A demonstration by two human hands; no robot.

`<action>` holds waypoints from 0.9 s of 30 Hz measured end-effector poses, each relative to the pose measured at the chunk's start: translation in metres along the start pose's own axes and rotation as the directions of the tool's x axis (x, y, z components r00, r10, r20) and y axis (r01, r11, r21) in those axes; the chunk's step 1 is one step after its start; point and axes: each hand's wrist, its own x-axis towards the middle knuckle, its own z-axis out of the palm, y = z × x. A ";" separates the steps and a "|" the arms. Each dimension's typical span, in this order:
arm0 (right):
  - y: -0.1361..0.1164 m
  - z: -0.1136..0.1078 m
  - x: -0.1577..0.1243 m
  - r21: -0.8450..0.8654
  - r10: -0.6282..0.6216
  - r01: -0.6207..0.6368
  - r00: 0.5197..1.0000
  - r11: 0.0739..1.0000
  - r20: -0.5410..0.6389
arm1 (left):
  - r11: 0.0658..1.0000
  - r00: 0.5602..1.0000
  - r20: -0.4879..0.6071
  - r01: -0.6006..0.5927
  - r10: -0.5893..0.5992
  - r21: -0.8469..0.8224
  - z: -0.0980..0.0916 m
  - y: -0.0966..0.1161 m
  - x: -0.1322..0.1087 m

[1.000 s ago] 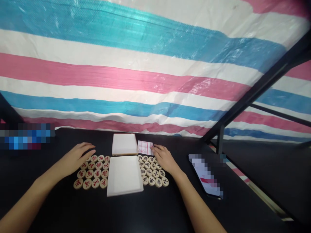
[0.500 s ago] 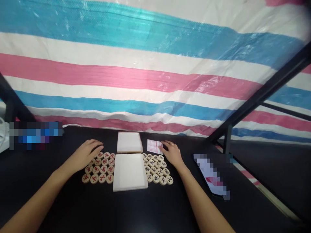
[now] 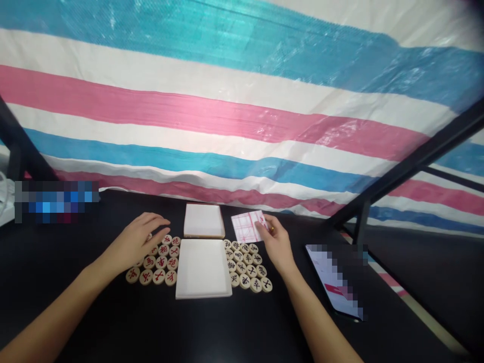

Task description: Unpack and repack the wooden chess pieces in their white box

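My right hand [image 3: 278,243] pinches a folded white paper with a red grid [image 3: 247,226] and holds it tilted up off the black table [image 3: 113,327]. Just below it lie several round wooden chess pieces with black characters [image 3: 247,266]. My left hand [image 3: 138,239] rests with fingers spread over the far end of a group of wooden chess pieces with red characters [image 3: 157,263]. Between the two groups sit two white box halves, the larger [image 3: 203,268] near me and the smaller [image 3: 203,221] behind it.
A phone [image 3: 335,280] lies on the table at the right. A striped pink, blue and white tarp [image 3: 242,111] hangs behind. A black metal frame [image 3: 408,164] slants down at the right, another post [image 3: 17,148] stands at the left.
My right hand has closed on the gridded paper and lifted it off the table. My left hand stays over the red-marked pieces. The view has shifted slightly.
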 end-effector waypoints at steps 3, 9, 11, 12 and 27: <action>-0.023 0.015 -0.019 0.167 0.016 -0.049 0.982 0.985 0.190 | 0.995 0.999 0.029 0.033 -0.030 -0.090 0.001 0.026 -0.004; -0.056 0.043 -0.064 0.316 0.083 -0.211 0.924 0.925 0.373 | 0.933 0.957 0.245 0.225 -0.156 -0.282 0.012 0.069 -0.013; -0.060 0.048 -0.074 0.354 0.101 -0.257 0.909 0.899 0.404 | 0.917 0.942 0.301 0.247 -0.151 -0.313 0.018 0.073 -0.014; -0.062 0.050 -0.077 0.362 0.097 -0.263 0.904 0.894 0.417 | 0.914 0.938 0.319 0.245 -0.138 -0.325 0.021 0.073 -0.014; -0.052 0.035 -0.077 -0.066 -0.363 0.426 0.834 0.902 0.416 | 0.787 0.967 0.232 0.224 -0.106 -0.575 0.015 0.074 -0.021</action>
